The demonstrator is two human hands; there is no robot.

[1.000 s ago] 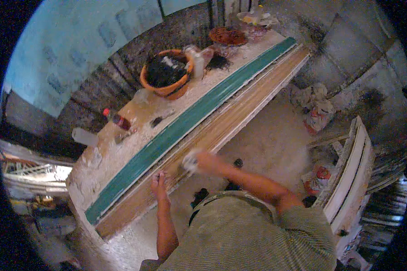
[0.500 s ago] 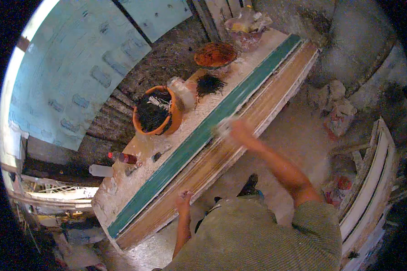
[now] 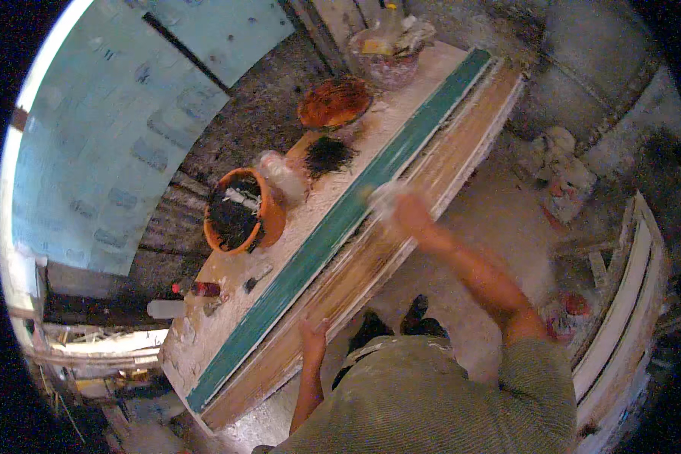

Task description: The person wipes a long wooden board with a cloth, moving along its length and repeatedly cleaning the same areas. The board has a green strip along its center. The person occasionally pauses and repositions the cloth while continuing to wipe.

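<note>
Grasping a blurred whitish wad [image 3: 386,200] in right hand [image 3: 415,216]; left hand's [image 3: 314,331] grip unclear at near brown board [image 3: 356,270]; we risk shifting it through uneven pressing.

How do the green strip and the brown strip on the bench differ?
Colour: the green strip is green with some paler streaks, while the brown strip is brown with lengthwise streaks.
Place: the green strip lies on the far side; the brown strip lies nearer.
Contact: the left hand is at the brown strip's near edge, away from the green strip.
Both are long, narrow and side by side.
</note>
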